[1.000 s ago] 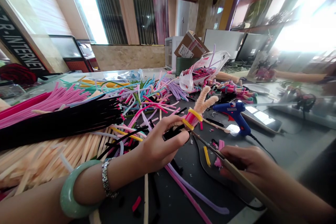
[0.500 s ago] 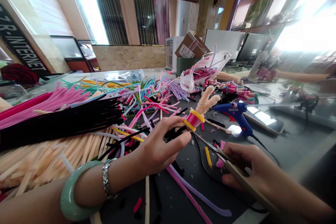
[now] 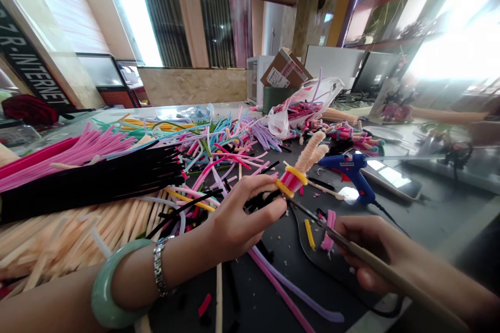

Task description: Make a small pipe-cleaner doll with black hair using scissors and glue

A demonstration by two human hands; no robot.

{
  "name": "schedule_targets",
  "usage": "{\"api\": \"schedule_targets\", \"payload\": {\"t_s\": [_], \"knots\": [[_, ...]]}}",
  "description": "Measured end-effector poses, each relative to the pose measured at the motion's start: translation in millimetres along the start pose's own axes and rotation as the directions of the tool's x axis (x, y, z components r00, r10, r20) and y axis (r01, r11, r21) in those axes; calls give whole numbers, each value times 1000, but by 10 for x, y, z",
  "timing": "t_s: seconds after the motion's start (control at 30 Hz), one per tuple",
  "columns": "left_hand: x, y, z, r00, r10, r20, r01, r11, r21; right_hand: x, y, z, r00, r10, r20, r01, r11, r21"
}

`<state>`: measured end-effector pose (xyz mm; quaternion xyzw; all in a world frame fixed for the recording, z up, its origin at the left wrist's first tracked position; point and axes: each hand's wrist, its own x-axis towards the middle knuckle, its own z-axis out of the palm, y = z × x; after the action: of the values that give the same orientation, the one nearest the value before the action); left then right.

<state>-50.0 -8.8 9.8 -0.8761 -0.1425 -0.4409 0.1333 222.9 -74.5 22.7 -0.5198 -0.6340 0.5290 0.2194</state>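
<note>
In my left hand (image 3: 244,213), closed in a pinch, is a small pipe-cleaner figure (image 3: 294,179). It has two fuzzy peach lengths pointing up, a pink middle and yellow bands; black strands show between my fingers. My right hand (image 3: 377,252) grips long, narrow scissors (image 3: 339,237) with a tan handle. Their tip meets the figure's lower yellow band, close to my left fingertips. Whether the blades are cutting anything cannot be made out. Below the blades lie a pink fuzzy scrap (image 3: 328,231) and a short yellow piece (image 3: 310,234).
A blue glue gun (image 3: 351,169) rests on the right beside a phone (image 3: 394,179), its cord trailing across the dark table. Bundles of black (image 3: 97,184), peach (image 3: 78,239) and pink pipe cleaners (image 3: 86,152) cover the left. A cardboard box (image 3: 285,68) stands behind.
The scissors' handles have come together in my right hand, which has shifted slightly. The figure is tilted a little further right in my left hand.
</note>
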Motion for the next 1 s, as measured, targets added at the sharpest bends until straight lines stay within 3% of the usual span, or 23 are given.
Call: {"api": "schedule_targets", "payload": {"t_s": [0.17,0.33,0.5,0.63,0.87,1.0], "knots": [[13,13,5,1000,1,-28,-1,1000,11,-18,53,-14,1000,20,-8,-19,996,92],[7,20,17,999,-9,-42,8,1000,-13,-64,-45,34,994,40,-100,-26,990,139],[17,25,17,999,-22,-50,20,999,-35,-77,-5,17,995,57,-79,-44,985,165],[20,23,14,998,-22,-52,20,999,-45,-41,156,-56,998,68,-12,-64,972,227],[2,28,25,997,-37,-71,30,996,-88,54,320,-201,959,-37,279,-41,962,269],[-4,23,30,996,-34,-88,26,995,-96,47,320,-197,965,-49,259,-31,955,295]]}}
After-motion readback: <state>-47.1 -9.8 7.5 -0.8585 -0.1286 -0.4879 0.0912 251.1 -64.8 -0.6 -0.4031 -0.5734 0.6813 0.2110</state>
